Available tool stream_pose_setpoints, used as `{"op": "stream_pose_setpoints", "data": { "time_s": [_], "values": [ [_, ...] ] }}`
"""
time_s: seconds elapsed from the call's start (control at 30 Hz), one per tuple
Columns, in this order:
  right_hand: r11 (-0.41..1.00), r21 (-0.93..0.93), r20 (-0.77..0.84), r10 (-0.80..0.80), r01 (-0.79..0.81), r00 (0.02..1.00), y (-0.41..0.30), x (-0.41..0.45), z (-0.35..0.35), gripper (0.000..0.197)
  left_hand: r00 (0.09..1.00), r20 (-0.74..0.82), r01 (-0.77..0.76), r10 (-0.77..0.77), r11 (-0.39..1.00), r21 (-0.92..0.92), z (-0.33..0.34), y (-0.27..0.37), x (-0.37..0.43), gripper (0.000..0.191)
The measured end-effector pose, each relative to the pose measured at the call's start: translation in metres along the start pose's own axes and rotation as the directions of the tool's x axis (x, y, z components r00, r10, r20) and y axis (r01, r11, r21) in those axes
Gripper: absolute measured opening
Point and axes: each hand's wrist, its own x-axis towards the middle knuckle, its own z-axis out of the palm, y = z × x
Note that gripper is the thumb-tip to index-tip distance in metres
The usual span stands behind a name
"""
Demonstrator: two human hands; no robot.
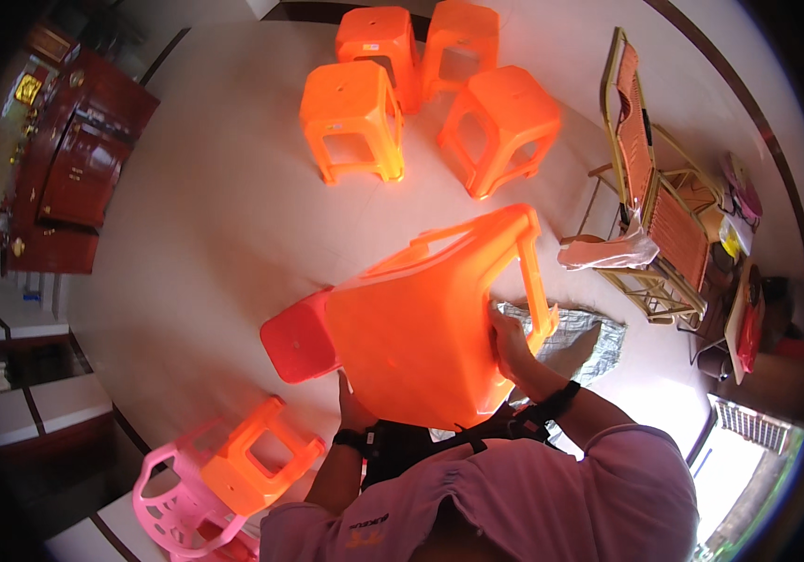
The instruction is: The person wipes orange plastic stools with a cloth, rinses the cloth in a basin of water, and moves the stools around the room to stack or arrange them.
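Observation:
A large orange plastic stool (409, 344) is tipped on its side in front of my chest, its legs pointing to the upper right. My right hand (512, 344) grips its edge by the opening between the legs. At the lower left corner of the stool is my left hand (351, 406), its fingers partly hidden behind the plastic. Just beyond that corner, a red plastic stool (296, 341) shows, partly covered by the orange one. A dark strap is around each of my wrists.
Several orange stools (342, 98) stand upright ahead. A bamboo recliner (676, 225) with a cloth (609, 251) is at right, near a crumpled woven sheet (595, 341). At lower left are a pink plastic chair (177, 502) and a tilted orange stool (233, 474). A wooden cabinet (82, 168) stands far left.

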Motion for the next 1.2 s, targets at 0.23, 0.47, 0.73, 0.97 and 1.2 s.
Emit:
{"op": "stream_pose_setpoints", "data": {
  "time_s": [0.23,0.47,0.73,0.97,1.2],
  "values": [
    [0.895,0.295,0.035,-0.359,0.333,0.933,-0.082,0.013,-0.024,0.053,0.942,0.187,-0.319,0.278,0.915,0.248,0.173,0.075,0.047,0.055],
    [0.877,0.002,0.44,-0.433,0.481,0.787,-0.196,0.014,-0.022,0.095,0.928,0.296,-0.342,0.226,0.832,0.437,0.248,0.18,0.149,0.054],
    [0.824,0.1,0.127,-0.566,0.557,0.815,-0.247,0.093,-0.032,0.089,0.905,0.426,-0.275,0.008,0.773,0.572,0.426,0.242,0.291,0.049],
    [0.769,0.298,-0.028,-0.585,0.565,0.81,-0.295,0.172,-0.067,0.078,0.956,0.275,-0.108,-0.1,0.751,0.651,0.502,0.203,0.427,0.045],
    [0.781,0.374,-0.142,-0.485,0.5,0.863,-0.295,0.26,-0.108,0.072,0.975,0.193,-0.076,-0.112,0.646,0.76,0.549,0.173,0.497,0.048]
  ]
}}
